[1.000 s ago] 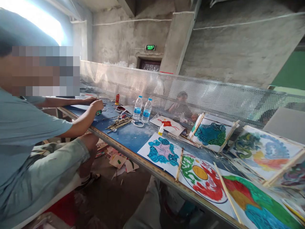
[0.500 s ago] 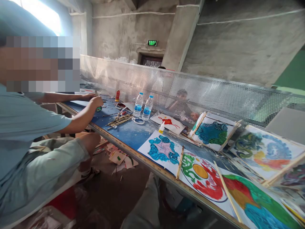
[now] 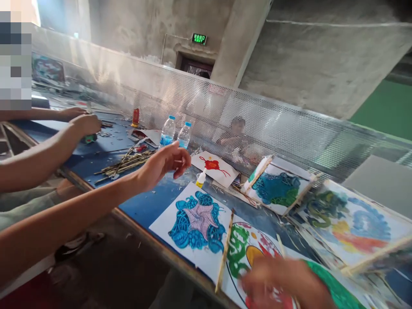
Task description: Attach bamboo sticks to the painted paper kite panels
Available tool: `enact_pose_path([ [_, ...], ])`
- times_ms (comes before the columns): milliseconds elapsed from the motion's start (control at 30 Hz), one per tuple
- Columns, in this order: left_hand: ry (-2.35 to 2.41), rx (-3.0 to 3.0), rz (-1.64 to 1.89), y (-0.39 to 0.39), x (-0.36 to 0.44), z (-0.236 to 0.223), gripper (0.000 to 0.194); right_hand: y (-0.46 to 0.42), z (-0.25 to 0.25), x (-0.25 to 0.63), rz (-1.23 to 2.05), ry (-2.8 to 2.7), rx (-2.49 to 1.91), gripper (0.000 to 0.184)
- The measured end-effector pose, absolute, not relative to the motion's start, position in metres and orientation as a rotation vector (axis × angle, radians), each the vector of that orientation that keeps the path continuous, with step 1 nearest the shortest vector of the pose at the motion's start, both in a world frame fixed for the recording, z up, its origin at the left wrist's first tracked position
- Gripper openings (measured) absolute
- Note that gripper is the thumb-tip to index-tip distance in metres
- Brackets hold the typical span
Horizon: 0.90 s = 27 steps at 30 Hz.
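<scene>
My left hand [image 3: 165, 165] reaches in over the blue table, its fingers loosely bent and apart with nothing in them. Just right of it stands a small glue bottle [image 3: 201, 178] with a white nozzle and yellow base. Below lies a blue sea-pattern painting with a pink starfish [image 3: 199, 216]. My right hand [image 3: 285, 279], smeared by motion, hangs over a round red-and-green dragon painting [image 3: 238, 249] and hides part of it. A thin wooden stick [image 3: 225, 253] lies between these two paintings. Whether the right hand holds anything cannot be made out.
Two water bottles [image 3: 168, 132] stand behind my left hand, near a pile of thin sticks [image 3: 127, 163]. A co-worker's hands [image 3: 85, 122] work at the left. Framed paintings [image 3: 277, 186] lean along the perforated metal screen [image 3: 257, 116]. A card with a red knot [image 3: 214, 167] lies behind the glue.
Both my hands have come into view, the left toward the glue bottle, the right over the dragon painting. The view has shifted, so the co-worker sits farther left.
</scene>
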<state>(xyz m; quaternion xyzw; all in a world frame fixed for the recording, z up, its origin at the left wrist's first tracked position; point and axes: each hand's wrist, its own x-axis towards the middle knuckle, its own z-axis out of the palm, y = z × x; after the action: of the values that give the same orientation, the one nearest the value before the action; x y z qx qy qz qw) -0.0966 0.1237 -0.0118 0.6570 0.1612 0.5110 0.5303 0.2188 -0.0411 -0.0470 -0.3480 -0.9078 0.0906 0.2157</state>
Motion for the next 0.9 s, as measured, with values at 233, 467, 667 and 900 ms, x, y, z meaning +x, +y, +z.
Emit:
enact_pose_path([
  [233,0.487,1.547,1.176,0.133,-0.127,-0.027,0.045,0.198,-0.052,0.249,-0.630,-2.825,-1.453,0.038],
  [467,0.577,1.569,1.023,0.138,-0.149,-0.035,0.037,0.260,-0.082,0.259,-0.746,-3.004,-1.140,0.025],
  [667,0.645,1.629,0.960,0.146,-0.137,-0.045,0.032,0.283,-0.070,0.276,-0.722,-2.538,-1.176,0.022],
  [900,0.888,2.603,1.491,0.221,-0.089,0.007,0.071,0.288,0.030,0.252,-0.828,-1.843,-1.124,0.028],
])
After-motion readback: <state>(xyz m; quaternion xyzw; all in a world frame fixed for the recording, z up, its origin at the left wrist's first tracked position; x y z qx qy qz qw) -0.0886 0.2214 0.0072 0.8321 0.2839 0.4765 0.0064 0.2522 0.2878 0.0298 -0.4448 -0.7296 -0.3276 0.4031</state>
